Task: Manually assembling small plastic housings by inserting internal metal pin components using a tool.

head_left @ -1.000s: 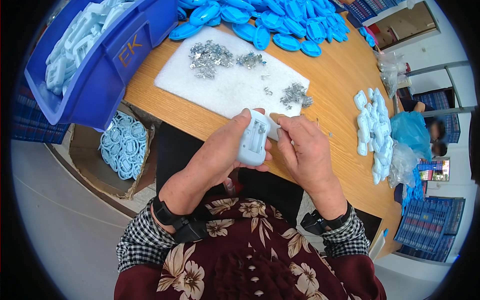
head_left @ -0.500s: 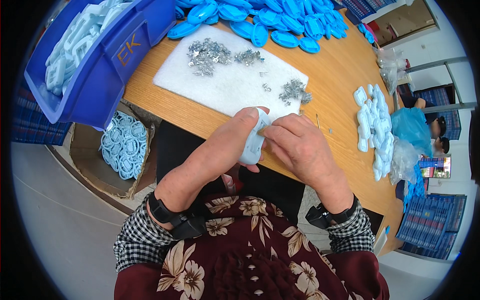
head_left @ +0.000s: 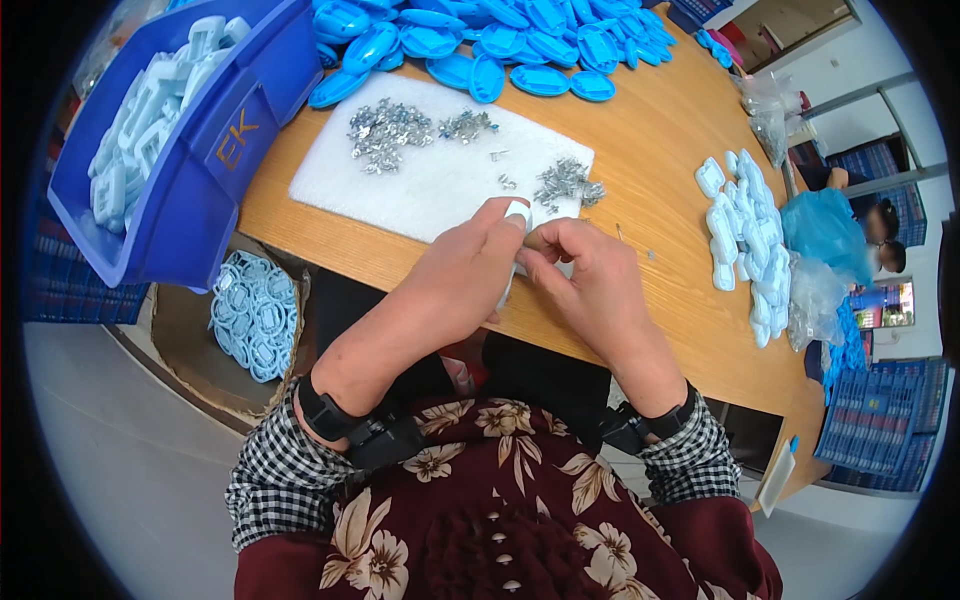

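Just off the table's near edge, my left hand (head_left: 465, 258) is closed around a pale blue plastic casing (head_left: 518, 210). The casing is turned edge-on, and most of it is hidden behind my fingers. My right hand (head_left: 595, 280) is pressed up against its right side, thumb and forefinger pinched together. Whatever lies between those fingertips is too hidden to name. Beyond my hands lies a white foam sheet (head_left: 400, 205). On it are a large heap of small metal parts (head_left: 385, 135), a smaller metal pile (head_left: 467, 125) and another metal pile (head_left: 567, 183) at its right edge.
Bright blue oval shells (head_left: 470, 72) crowd the table's far side. At left stands a blue bin (head_left: 240, 140) of pale casings, above a cardboard box (head_left: 185, 365) of pale blue ring-shaped parts. Pale casings (head_left: 745, 235) are heaped at right, beside plastic bags (head_left: 815, 305).
The casing has turned from showing its broad face to edge-on. My right hand has closed in on it and shifted slightly left. The whole view has also shifted a little.
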`<state>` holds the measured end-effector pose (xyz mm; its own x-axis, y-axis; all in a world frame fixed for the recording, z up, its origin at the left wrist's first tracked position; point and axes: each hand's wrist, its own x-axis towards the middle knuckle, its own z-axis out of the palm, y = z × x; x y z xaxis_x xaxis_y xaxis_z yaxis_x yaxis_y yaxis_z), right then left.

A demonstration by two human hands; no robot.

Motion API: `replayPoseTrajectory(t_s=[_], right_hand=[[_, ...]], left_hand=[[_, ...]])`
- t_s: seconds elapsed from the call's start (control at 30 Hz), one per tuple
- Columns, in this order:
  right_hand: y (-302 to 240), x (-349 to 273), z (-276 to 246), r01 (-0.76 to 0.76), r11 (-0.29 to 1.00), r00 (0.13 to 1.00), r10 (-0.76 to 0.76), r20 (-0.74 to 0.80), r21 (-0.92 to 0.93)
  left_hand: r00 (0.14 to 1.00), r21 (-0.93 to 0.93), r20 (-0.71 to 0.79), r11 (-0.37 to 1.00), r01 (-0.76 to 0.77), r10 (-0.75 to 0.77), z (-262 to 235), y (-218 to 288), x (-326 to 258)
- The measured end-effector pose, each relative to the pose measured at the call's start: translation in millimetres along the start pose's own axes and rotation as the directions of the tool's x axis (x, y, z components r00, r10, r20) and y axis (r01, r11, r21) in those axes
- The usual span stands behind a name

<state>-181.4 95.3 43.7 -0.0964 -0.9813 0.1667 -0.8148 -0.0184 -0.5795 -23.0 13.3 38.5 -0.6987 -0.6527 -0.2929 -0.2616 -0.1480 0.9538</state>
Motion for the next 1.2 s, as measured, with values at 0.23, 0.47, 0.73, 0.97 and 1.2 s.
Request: replayPoseTrajectory(t_s=[0.23,0.47,0.73,0.97,1.2], right_hand=[[28,0,17,-0.33,0.49,0.92,0.358,0.16,0.807],[38,3,14,-0.324,0.274,0.915,0.334,0.226,0.906],[45,0,14,-0.347,0.474,0.919,0.345,0.192,0.809],[39,4,9,-0.238,0.915,0.967,0.256,-0.014,0.325],[28,32,28,0.093,0.995,0.994,-0.094,-0.048,-0.04]], left_hand=[[0.907,0.668,-0.006,0.677,-0.309,0.42,18,12,22],[0.874,0.652,0.058,0.645,-0.399,0.482,14,13,27],[0.845,0.429,-0.153,0.805,-0.411,0.513,-14,-10,38],[0.983,-0.466,-0.151,0.87,-0.16,0.1,-28,-20,20],[0.991,-0.67,-0.091,0.731,-0.134,0.097,-33,-36,6]])
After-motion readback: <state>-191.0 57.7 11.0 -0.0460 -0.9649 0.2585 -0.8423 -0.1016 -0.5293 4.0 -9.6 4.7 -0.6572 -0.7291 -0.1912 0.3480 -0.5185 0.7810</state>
